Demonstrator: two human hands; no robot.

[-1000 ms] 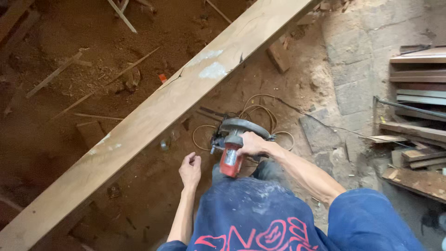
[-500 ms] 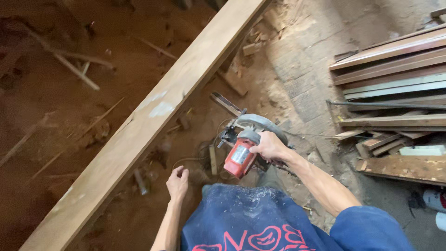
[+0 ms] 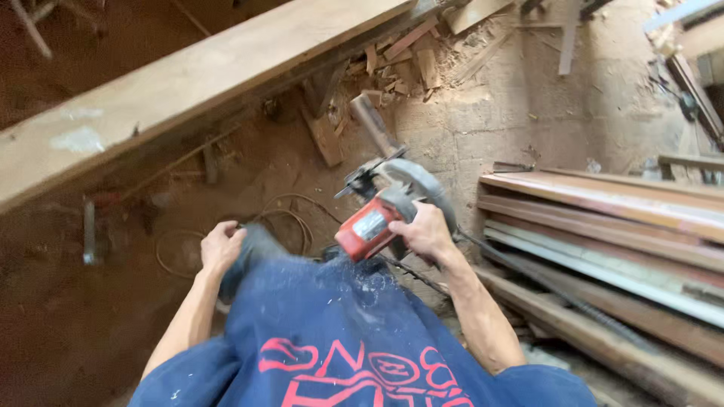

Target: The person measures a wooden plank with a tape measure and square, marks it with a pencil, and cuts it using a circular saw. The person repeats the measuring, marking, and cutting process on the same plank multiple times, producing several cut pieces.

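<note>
My right hand [image 3: 427, 232] grips the handle of a red and grey circular saw [image 3: 385, 207], held in the air in front of my body above the sawdust-covered floor. My left hand [image 3: 221, 246] hangs loosely curled by my left thigh and holds nothing. A long, wide wooden plank [image 3: 188, 83] runs diagonally across the upper left, ahead of both hands. A dark cord [image 3: 283, 215] lies coiled on the floor between my hands, below the saw.
A stack of long boards [image 3: 603, 226] lies on the right. Wood offcuts [image 3: 400, 60] and scraps litter the floor beyond the saw. The ground is reddish dirt and sawdust on the left [image 3: 68, 324], pale concrete [image 3: 528, 113] on the right.
The view has swung to the right, so the plank now sits higher and the board stack comes closer. My right hand still holds the saw; my left hand stays free.
</note>
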